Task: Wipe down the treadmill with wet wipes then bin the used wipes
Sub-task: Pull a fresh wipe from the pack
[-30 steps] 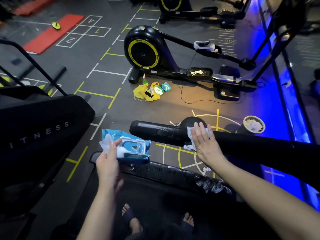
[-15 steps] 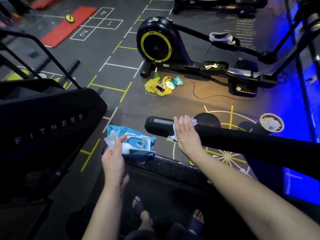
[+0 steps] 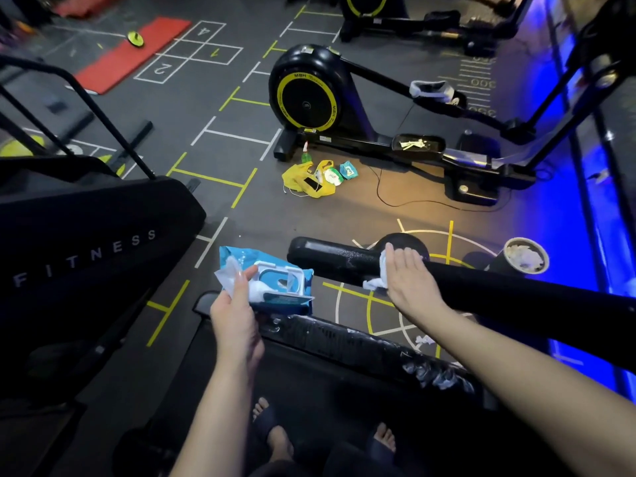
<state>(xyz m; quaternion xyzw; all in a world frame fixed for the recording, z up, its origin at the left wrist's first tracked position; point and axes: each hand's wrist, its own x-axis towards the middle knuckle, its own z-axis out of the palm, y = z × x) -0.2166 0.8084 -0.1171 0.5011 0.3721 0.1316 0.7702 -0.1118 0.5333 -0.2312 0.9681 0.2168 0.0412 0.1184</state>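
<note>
I stand on a black treadmill, and its padded handrail point(image 3: 481, 290) runs from centre to the right edge. My right hand point(image 3: 409, 280) lies flat on the rail and presses a white wet wipe point(image 3: 375, 282) against it; the rail shines wet to the left of the hand. In my left hand point(image 3: 234, 311) is a blue wet wipes pack point(image 3: 272, 284) with its white lid flipped open, held in front of the rail's end. A round bin point(image 3: 526, 256) with crumpled white wipes in it stands on the floor beyond the rail, to the right.
The treadmill's front edge point(image 3: 344, 335) is wet and glossy below the rail. A black machine marked FITNESS point(image 3: 86, 256) fills the left. An elliptical trainer point(image 3: 309, 94) stands ahead, with a yellow bag point(image 3: 309, 184) and small packs on the floor. A scrap of wipe point(image 3: 423, 340) lies on the floor.
My right hand with the wipe slid left toward the rail's end, then back to the right along the rail. The left hand keeps holding the pack in place.
</note>
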